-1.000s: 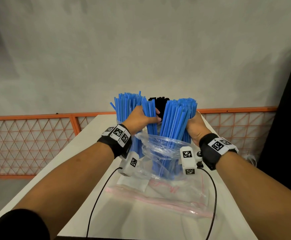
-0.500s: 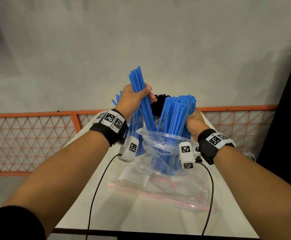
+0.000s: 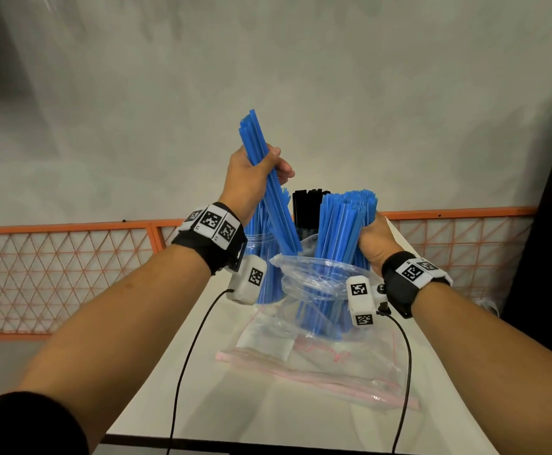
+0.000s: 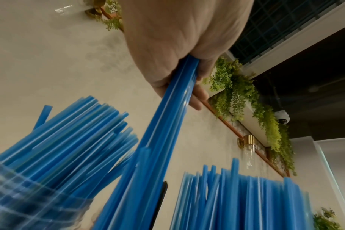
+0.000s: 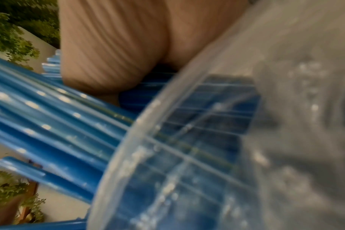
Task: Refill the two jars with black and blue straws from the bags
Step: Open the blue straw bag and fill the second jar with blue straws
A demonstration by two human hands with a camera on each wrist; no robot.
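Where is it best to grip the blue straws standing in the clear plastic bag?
Grip the blue straws standing in the clear plastic bag around their bare upper half, from the left or above; they stand nearly upright, and the right hand occupies their right side.

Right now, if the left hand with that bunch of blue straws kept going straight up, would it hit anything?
Probably not. The left hand grips the lifted blue straws above the jar of blue straws, and above it only the far wall shows, though depth is unclear.

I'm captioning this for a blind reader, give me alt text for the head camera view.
A left hand lifts a small bunch of blue straws above a clear bag, while the right hand grips the bagged blue straws on a white table.
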